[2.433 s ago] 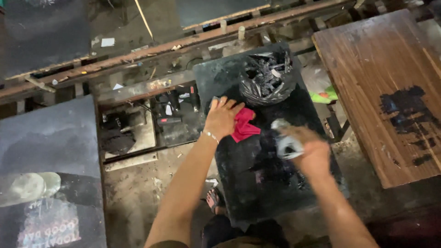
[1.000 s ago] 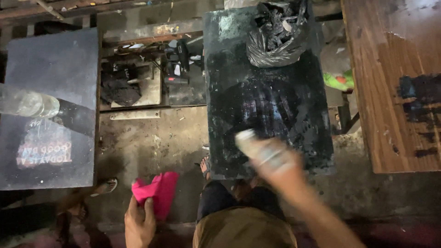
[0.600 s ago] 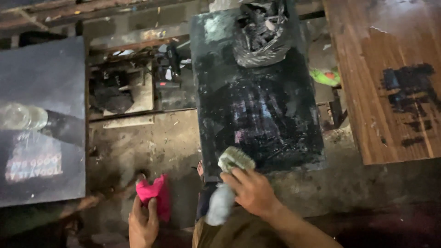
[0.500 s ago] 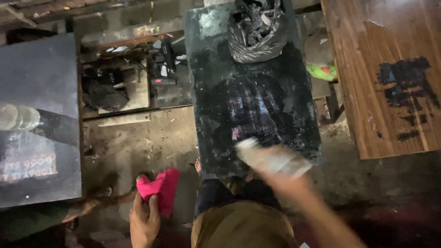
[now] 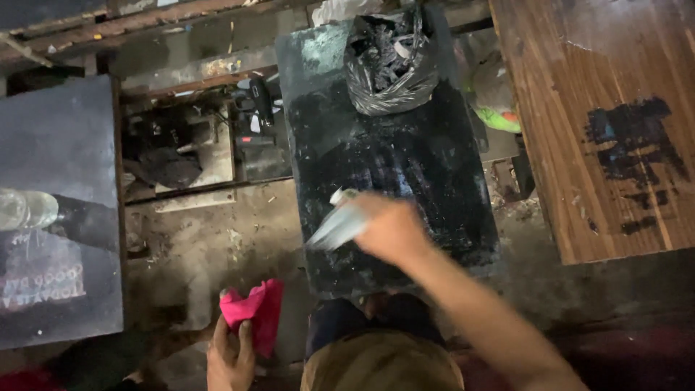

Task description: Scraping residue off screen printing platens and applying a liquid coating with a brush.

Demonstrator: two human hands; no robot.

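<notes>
Below, the right hand (image 5: 387,228) was closed around a pale, slim bottle-like object (image 5: 334,226), blurred by motion so that its material could not be told; it looked smooth and whitish-grey. Its long axis ran on a slant, the free end pointing down and to the left of the picture, out from the fist, over the near part of a dark rectangular printing board (image 5: 391,156). That board's surface was black, mottled with pale scuffs and a greenish-white patch at its far corner. A crumpled, glossy black plastic bag (image 5: 387,61), open at the top and full of dark scraps, sat on the board's far end. The left hand (image 5: 230,358), low by the person's leg and well apart from the board, gripped a soft, bunched pink rag (image 5: 255,313) between thumb and fingers, the cloth standing up above the knuckles. To the right lay a brown wood-grain board (image 5: 579,87) with a black ink smear (image 5: 633,145). To the left was a matte grey board (image 5: 51,145), and between the boards showed the rough, dusty floor (image 5: 210,246).
</notes>
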